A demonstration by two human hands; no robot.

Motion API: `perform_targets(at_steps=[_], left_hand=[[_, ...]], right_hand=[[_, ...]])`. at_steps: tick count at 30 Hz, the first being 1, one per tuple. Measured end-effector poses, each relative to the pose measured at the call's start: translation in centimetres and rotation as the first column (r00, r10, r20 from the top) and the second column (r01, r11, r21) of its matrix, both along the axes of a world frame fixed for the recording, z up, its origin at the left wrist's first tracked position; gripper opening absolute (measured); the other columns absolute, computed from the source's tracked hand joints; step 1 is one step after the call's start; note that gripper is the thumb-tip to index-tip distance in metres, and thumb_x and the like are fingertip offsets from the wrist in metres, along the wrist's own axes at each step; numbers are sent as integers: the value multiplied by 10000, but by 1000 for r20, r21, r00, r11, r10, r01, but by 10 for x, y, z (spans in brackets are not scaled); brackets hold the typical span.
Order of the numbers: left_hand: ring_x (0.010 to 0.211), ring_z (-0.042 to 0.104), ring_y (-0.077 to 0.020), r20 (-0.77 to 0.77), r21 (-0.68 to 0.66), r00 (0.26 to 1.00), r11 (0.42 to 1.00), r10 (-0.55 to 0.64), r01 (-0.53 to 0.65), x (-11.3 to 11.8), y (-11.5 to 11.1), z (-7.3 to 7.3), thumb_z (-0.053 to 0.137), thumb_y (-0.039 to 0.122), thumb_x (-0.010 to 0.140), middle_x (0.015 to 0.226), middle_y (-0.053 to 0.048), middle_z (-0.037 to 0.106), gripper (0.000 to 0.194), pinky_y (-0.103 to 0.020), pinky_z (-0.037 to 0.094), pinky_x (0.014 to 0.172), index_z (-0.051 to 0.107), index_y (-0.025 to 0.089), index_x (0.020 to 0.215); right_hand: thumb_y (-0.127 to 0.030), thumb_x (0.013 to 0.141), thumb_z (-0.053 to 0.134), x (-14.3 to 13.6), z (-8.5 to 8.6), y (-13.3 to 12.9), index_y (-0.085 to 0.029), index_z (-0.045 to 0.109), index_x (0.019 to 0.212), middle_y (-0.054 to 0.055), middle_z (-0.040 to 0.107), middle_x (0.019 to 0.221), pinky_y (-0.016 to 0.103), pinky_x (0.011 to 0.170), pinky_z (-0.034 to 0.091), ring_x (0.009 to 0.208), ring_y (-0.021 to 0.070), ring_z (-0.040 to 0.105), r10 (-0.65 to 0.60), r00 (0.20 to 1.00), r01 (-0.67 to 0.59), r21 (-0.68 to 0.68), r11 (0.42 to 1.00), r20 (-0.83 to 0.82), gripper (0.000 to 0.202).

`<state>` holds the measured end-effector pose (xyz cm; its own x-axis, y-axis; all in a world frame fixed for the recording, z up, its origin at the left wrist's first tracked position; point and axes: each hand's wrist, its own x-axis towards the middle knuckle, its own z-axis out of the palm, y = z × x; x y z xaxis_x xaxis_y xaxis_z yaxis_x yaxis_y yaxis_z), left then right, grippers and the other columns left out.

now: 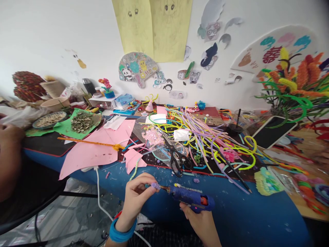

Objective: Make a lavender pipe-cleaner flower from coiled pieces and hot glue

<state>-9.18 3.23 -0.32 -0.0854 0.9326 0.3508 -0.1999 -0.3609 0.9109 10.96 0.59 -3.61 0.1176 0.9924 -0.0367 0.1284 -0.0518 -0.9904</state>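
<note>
Between the thumb and fingers of my left hand [142, 192] is a small fuzzy purple pipe cleaner piece [155, 185]. My right hand [195, 219] is wrapped round the handle of a blue hot glue gun [192, 197], with a small red light showing on its body. The gun's nozzle [166, 188] points left and reaches the purple piece or stops just short of it; I cannot tell if they touch. Just beyond my left hand, a pale green twisted strand [135, 169] lies at the table edge. Black scissors [177, 159] rest behind the glue gun.
Many coloured pipe cleaners [205, 137] heap across the blue table [244, 209]. Pink paper sheets [95, 151] and a pencil [236, 173] lie about. A white cable [99, 192] hangs at the front left. Another person's arm [10, 161] is at the far left.
</note>
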Motion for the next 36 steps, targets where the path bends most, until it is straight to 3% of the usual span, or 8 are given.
perform_targets(at_steps=[11,16,22,25,28,32,36], left_hand=[[618,672,-168,-1,-10,1000,1000,5,-5,0,0,1,785,207,791,745,-55,695,36,-257,557,570,790,182,817],[618,666,-163,22,14,1000,1000,5,-6,1,1,3,786,202,790,736,-44,694,35,-255,556,567,793,199,824],[572,631,-153,137,75,991,997,1,-12,-6,-2,9,803,274,782,665,-33,686,70,-291,558,586,789,216,817],[546,608,-129,203,70,975,994,-92,80,-8,-4,11,814,332,769,607,6,661,107,-405,576,782,779,240,811],[527,594,-134,195,6,945,963,-264,268,0,-2,9,822,370,753,581,10,662,137,-532,502,940,770,244,763],[523,596,-185,68,-100,887,882,-456,461,17,3,5,838,475,696,561,-51,680,275,-554,491,933,755,220,637],[545,627,-213,-115,-110,844,851,-524,514,23,9,2,806,509,715,606,-112,718,315,-442,544,774,776,205,640]], right_hand=[[-627,682,758,-3,4,-1,-213,716,682,38,644,537,345,607,603,611,259,680,-28,998,29,30,999,-54,416],[-646,660,764,-5,4,-3,-213,726,704,49,685,611,328,553,592,583,240,665,-46,996,46,7,999,-79,436],[-531,747,748,2,0,5,-197,648,610,-5,545,493,284,479,509,452,154,523,-76,988,78,11,997,-136,375],[-522,830,674,1,3,14,-184,621,666,3,565,616,263,473,449,470,120,483,-26,942,36,23,999,-335,379],[-546,865,622,-8,8,22,-188,634,726,33,613,739,275,614,507,646,158,591,66,882,-40,67,997,-467,384],[-628,871,560,-27,10,30,-198,699,919,92,714,970,336,820,553,966,244,663,63,872,-58,24,998,-486,454],[-694,880,483,-36,9,37,-196,714,1009,96,737,1069,368,952,525,1073,262,661,80,899,-102,-28,994,-430,564]])
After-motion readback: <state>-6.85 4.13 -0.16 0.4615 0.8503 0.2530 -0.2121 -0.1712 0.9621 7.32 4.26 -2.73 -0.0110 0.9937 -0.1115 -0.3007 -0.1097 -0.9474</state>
